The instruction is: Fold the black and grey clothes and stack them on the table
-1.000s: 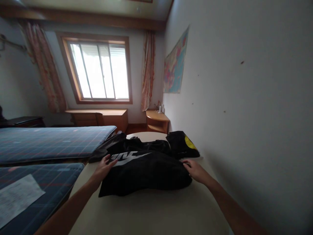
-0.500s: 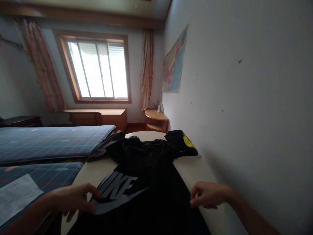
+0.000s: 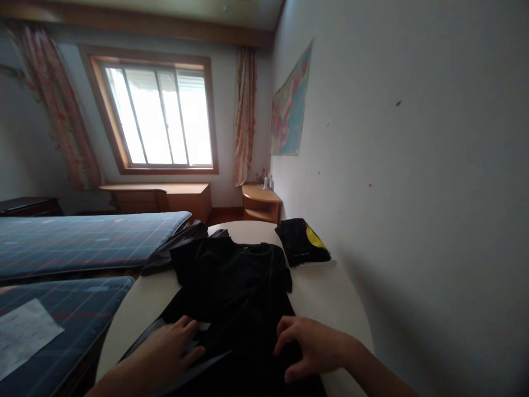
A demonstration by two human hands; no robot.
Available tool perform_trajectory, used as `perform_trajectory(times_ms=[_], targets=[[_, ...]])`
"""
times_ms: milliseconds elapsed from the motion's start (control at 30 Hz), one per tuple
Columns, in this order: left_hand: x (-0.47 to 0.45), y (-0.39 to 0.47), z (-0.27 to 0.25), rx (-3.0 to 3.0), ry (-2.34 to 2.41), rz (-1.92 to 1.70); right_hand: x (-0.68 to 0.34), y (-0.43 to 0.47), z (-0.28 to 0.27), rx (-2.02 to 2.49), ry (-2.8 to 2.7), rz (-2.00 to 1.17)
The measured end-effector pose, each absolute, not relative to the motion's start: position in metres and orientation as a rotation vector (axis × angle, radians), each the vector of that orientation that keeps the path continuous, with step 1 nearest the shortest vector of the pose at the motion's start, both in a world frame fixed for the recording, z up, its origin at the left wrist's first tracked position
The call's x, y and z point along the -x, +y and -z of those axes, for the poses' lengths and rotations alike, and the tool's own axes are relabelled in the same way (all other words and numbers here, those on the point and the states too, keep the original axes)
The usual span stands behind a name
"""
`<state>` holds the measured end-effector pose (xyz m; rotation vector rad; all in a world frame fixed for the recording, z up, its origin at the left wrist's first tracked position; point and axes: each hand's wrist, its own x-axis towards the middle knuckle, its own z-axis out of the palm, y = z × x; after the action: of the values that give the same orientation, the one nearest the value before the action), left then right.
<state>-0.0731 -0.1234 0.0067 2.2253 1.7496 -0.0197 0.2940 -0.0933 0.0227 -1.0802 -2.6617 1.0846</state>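
A black T-shirt [image 3: 237, 298] lies spread on a round cream table [image 3: 351, 309], its collar toward the far side and its hem toward me. My left hand [image 3: 169, 347] rests over the grey print on the shirt's left part, covering most of the lettering; thumb and fingers are apart. Over the shirt's lower right part is my right hand [image 3: 314, 344], fingers curved and thumb spread away, with no cloth visibly gripped. Whether its fingertips touch the fabric I cannot tell.
A folded black garment with a yellow patch [image 3: 303, 242] sits at the table's far right. Dark grey cloth [image 3: 165, 256] hangs over the far left edge. Plaid mattresses [image 3: 82, 237] stand left, one bearing a paper sheet [image 3: 27, 336]. A white wall [image 3: 433, 220] rises at right.
Both hands have moved inward from the shirt's side edges onto its surface, the right one letting go of the edge. The shirt now lies flatter, its right sleeve apart from the folded garment.
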Motion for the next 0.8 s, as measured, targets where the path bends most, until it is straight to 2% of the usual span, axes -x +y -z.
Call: perform_trajectory(times_ms=[67, 100, 167, 233, 300, 433, 567, 800], targets=[[0.079, -0.124, -0.017, -2.165, 1.884, 0.162, -0.289, -0.093, -0.026, 1.040, -2.644, -1.317], [0.079, -0.120, -0.020, -2.159, 1.944, 0.204, -0.287, -0.091, -0.027, 1.125, -2.607, -1.287], [0.073, -0.109, -0.022, -2.217, 2.006, 0.161, -0.285, -0.082, -0.026, 1.473, -2.461, -0.922], [0.060, -0.095, -0.016, -2.356, 1.946, -0.035, -0.285, -0.071, -0.021, 1.826, -2.250, -0.506], [0.043, -0.082, -0.006, -2.482, 1.805, -0.207, -0.287, -0.062, -0.013, 2.006, -2.136, -0.360], [0.012, -0.066, 0.018, -2.542, 1.557, -0.188, -0.287, -0.050, 0.007, 1.839, -2.160, -0.534], [-0.007, -0.063, 0.029, -2.460, 1.606, -0.076, -0.295, -0.025, 0.012, 1.714, -1.983, -0.711], [-0.029, -0.067, 0.020, -2.375, 1.818, -0.008, -0.342, 0.028, -0.015, 1.822, -1.645, -0.482]])
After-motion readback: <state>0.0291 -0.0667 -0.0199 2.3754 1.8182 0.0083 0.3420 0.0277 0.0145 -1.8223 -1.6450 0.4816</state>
